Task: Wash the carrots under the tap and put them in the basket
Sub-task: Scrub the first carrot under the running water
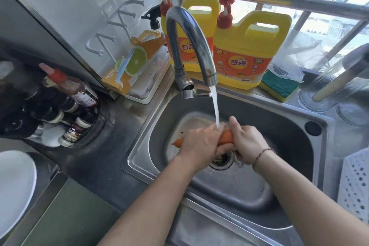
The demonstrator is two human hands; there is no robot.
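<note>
An orange carrot [226, 137] lies crosswise over the steel sink [283, 126], under the stream from the curved tap [191, 44]. My left hand [199, 144] grips its thin end, whose tip pokes out to the left. My right hand [247, 144] grips its thick end, thumb raised into the water. Running water hits the carrot between my hands. A white perforated basket [355, 185] stands at the right edge, only partly in view.
Two yellow detergent jugs [245, 50] and a green sponge [279, 86] stand behind the sink by the window. Sauce bottles [67, 106] crowd the left counter, next to an orange box [131, 62]. A white plate [14, 189] sits at the lower left. Glass jars [335, 90] stand far right.
</note>
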